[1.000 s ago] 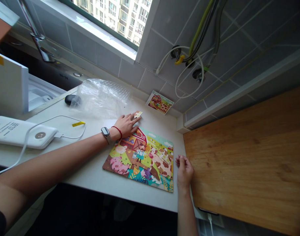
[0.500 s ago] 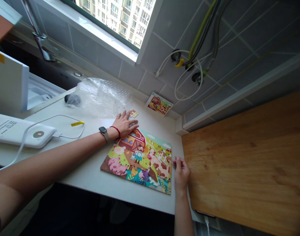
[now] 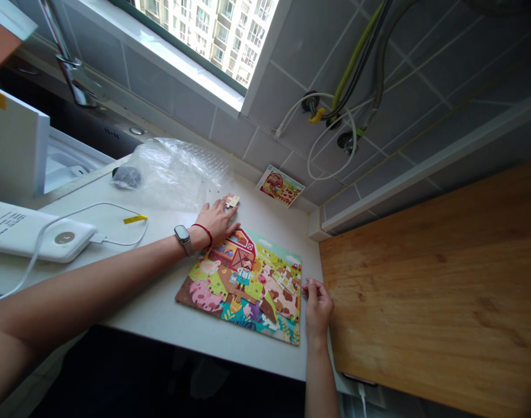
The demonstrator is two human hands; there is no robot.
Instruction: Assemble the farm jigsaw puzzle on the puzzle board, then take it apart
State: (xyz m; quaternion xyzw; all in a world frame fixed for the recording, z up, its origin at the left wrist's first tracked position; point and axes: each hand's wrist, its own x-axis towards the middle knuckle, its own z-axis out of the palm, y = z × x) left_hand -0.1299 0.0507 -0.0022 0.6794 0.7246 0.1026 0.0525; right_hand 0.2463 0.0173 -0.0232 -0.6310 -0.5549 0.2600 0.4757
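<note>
Just by left hand (image 3: 217, 223): piece (image 3: 233, 200) (jigsaw).

Loose piece (image 3: 231, 200): I see it shifted left, closer to the plastic bag (image 3: 172, 174).
Right hand (image 3: 319, 305): drawn in closer to the puzzle (image 3: 244, 281).

A grey tiled wall (image 3: 191, 104) with pale grout rises from the back edge of the white bench (image 3: 182, 325), and daylight enters through a window (image 3: 208, 26) facing a many-windowed building (image 3: 230, 38). A dark sink (image 3: 85, 123) with a chrome tap (image 3: 71, 75) lies by the back left corner. A wooden panel (image 3: 430, 278) borders the right edge, beneath shadowed tiles.
</note>
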